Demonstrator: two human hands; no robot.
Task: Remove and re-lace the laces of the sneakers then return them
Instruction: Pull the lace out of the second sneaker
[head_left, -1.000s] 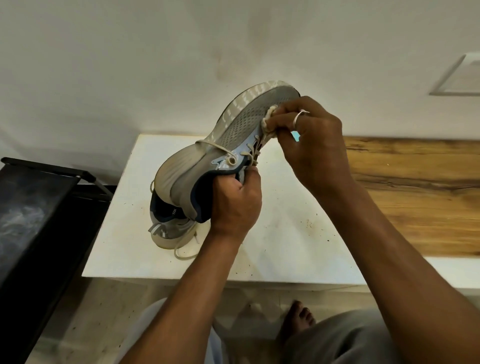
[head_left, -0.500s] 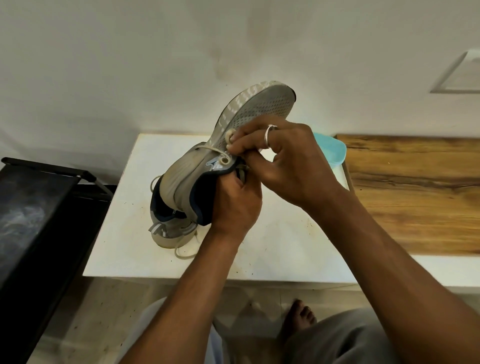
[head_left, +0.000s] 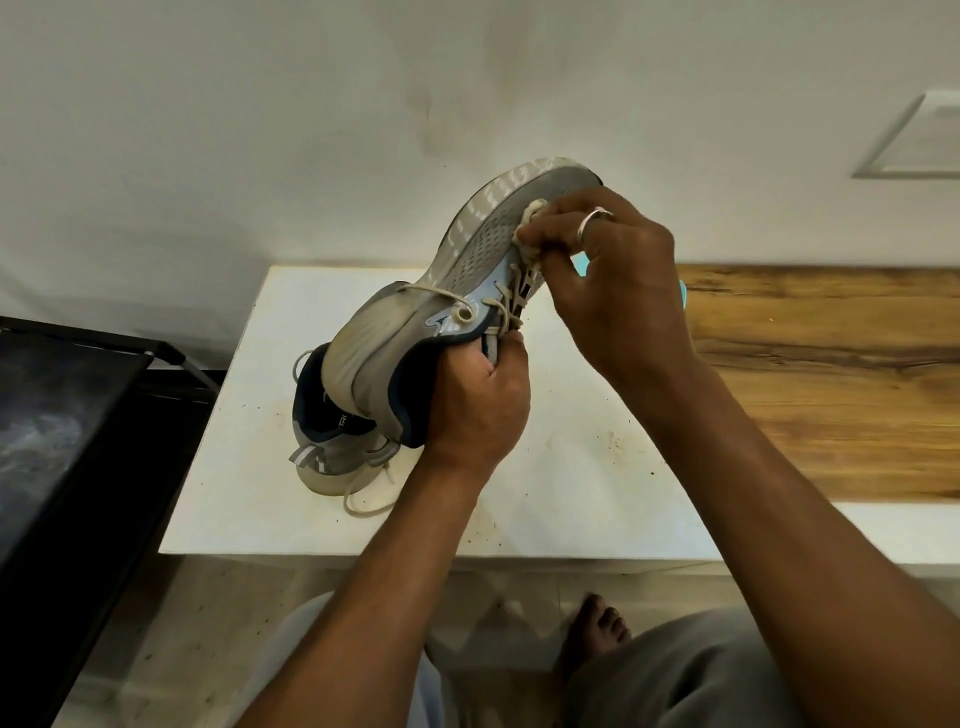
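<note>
While the left hand grips the raised sneaker at its collar, fingers curled around the padded edge and tongue, the right hand pinches a bunched wad of lace against the upper near the toe-end eyelets. Whether the lace is coming out or going back in cannot be told from the head view. Several crossings are threaded down the eyelet row, and one loose strand loops over the heel side.

The step looks like working the lace through the eyelets nearest the toe. To do it well, the left grip should stay firm so the shoe does not twist. The right hand should draw one crossing at a time along the line of the eyelets rather than yanking the whole bundle. The strand draped over the heel could snag, so it wants freeing first.

Held in the air above the white table, the sneaker lies on its side with its pale sole turned up and left. Its long axis runs diagonally, heel low and toward the left, toe high and pointing up and right toward the wall.

The second sneaker rests on the table just under the raised heel, its own lace trailing loose.
</note>
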